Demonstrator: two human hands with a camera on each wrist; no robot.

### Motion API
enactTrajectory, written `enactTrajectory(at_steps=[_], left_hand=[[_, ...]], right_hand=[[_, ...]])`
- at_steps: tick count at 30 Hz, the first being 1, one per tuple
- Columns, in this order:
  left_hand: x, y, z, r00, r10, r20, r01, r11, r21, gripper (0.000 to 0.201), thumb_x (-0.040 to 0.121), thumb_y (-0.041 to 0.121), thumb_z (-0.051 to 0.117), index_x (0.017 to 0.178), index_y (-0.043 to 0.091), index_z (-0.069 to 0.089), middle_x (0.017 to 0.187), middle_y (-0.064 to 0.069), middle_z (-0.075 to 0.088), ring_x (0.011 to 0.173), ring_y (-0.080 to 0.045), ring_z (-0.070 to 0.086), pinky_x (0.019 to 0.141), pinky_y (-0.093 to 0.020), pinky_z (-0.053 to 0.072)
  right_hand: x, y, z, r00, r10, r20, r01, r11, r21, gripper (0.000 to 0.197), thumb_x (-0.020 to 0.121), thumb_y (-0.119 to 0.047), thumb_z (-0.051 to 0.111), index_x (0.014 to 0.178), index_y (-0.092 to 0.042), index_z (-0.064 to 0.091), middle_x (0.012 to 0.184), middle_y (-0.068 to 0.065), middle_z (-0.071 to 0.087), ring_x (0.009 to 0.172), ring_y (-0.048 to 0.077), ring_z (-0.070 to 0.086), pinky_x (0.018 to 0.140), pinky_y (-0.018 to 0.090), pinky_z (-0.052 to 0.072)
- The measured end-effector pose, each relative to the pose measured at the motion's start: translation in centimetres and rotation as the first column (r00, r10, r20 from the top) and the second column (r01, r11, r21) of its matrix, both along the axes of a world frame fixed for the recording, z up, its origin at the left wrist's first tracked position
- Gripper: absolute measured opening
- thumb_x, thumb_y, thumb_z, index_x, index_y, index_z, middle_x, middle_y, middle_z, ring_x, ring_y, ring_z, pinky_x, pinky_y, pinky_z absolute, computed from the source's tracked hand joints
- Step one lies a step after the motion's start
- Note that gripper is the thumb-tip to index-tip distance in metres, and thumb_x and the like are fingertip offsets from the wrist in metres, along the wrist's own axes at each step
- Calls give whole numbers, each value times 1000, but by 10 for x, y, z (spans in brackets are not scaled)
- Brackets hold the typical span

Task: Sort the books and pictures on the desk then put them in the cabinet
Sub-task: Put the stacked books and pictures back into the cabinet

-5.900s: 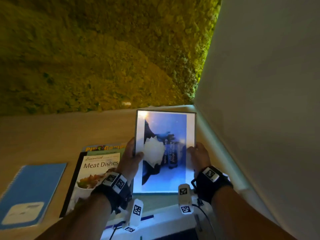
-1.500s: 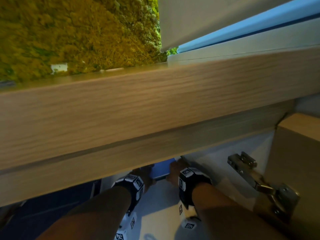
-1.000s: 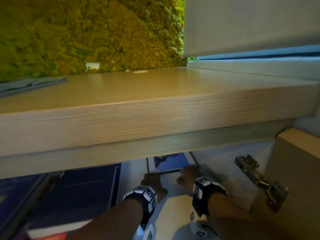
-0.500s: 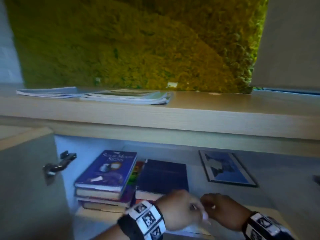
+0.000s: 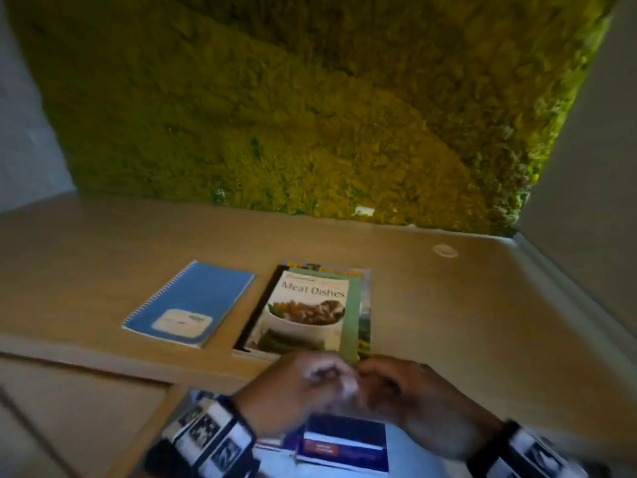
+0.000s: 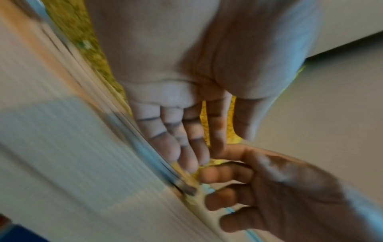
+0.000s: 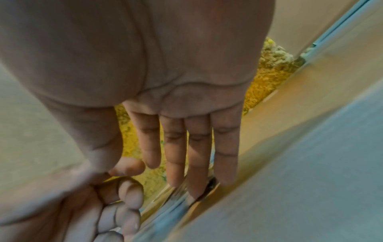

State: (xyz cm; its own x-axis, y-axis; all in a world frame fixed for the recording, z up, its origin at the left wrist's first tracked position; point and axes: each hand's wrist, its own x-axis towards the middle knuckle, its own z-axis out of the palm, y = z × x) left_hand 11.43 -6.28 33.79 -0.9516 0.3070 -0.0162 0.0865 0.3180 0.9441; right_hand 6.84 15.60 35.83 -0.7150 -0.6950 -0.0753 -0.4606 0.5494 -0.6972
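Now your empty, relaxed left hand [image 5: 293, 391] and right hand [image 5: 406, 395] are hovering just before the Meat Dishes book [image 5: 306, 312], its long axis running away across the bench [image 5: 448, 305].

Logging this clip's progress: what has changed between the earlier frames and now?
The framed blue picture, gripped in both hands over the desk at first, was let go inside the cabinet. The left hand and right hand have come back up empty, open, close together at the desk edge. The blue notebook and the Meat Dishes book lie where they did.
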Motion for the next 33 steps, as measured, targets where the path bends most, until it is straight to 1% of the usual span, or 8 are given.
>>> enactTrajectory(at_steps=[5, 8, 10, 16, 21, 27, 30, 33], left_hand=[[-54, -75, 6, 890, 453, -57, -442, 822, -358, 36, 79, 53, 60, 110, 34, 67, 116, 4, 64, 107, -14, 63, 96, -36, 50], [-77, -99, 7, 850, 526, -28, -464, 721, -515, 31, 76, 53, 57, 96, 29, 63, 96, -1, 66, 84, -20, 66, 79, -32, 57], [-88, -102, 14, 858, 513, -19, -440, 716, -542, 17, 87, 41, 57, 87, 23, 55, 76, 4, 61, 62, -9, 60, 52, -12, 46], [-107, -108, 14, 836, 535, 120, -373, 716, -590, 28, 88, 40, 64, 93, 13, 61, 86, -1, 61, 72, -15, 56, 54, -24, 37], [-100, -97, 13, 821, 522, 230, -396, 812, -429, 14, 86, 14, 69, 80, 23, 59, 88, 0, 66, 85, -19, 63, 69, -28, 44], [-80, -82, 13, 772, 537, 340, -519, 841, -150, 25, 92, 9, 64, 113, 10, 51, 100, -5, 65, 90, -19, 61, 68, -31, 45], [-53, -73, 8, 748, 555, 364, -565, 820, -88, 19, 94, 9, 62, 111, 8, 53, 101, -7, 65, 93, -23, 62, 64, -27, 42], [-25, -59, 5, 756, 544, 364, -567, 822, -51, 12, 96, 14, 62, 106, 12, 56, 98, -3, 60, 86, -17, 58, 70, -31, 43]], right_hand=[[-57, -35, 9, 925, -327, 195, 324, 945, 48, 44, 91, -41, 64, 131, -23, 57, 127, -4, 63, 115, 14, 61, 96, 40, 52], [-85, -55, 8, 843, -511, 167, 487, 858, 163, 33, 91, -40, 61, 114, -16, 58, 100, -1, 63, 84, 16, 62, 66, 29, 46], [-98, -67, 3, 796, -571, 198, 531, 818, 222, 34, 89, -43, 62, 106, -13, 59, 91, 2, 61, 71, 15, 58, 57, 27, 43], [-134, -74, -63, 685, -702, 195, 620, 702, 351, 90, 51, -79, 54, 129, -35, 54, 116, 3, 63, 93, 24, 66, 77, 39, 60], [-110, -83, -33, 592, -765, 252, 677, 642, 359, 90, 58, -69, 71, 134, -25, 51, 125, 6, 59, 100, 25, 63, 69, 31, 56], [-90, -78, -32, 504, -778, 374, 759, 606, 238, 57, 67, -37, 84, 117, -16, 64, 101, 1, 71, 84, 19, 69, 64, 29, 60], [-68, -68, -29, 503, -789, 353, 751, 601, 275, 75, 59, -54, 83, 122, -19, 63, 104, 0, 67, 93, 21, 67, 78, 33, 61], [-32, -50, -25, 576, -794, 193, 693, 600, 401, 106, 59, -83, 62, 146, -26, 40, 137, 8, 47, 125, 32, 51, 103, 44, 48]])
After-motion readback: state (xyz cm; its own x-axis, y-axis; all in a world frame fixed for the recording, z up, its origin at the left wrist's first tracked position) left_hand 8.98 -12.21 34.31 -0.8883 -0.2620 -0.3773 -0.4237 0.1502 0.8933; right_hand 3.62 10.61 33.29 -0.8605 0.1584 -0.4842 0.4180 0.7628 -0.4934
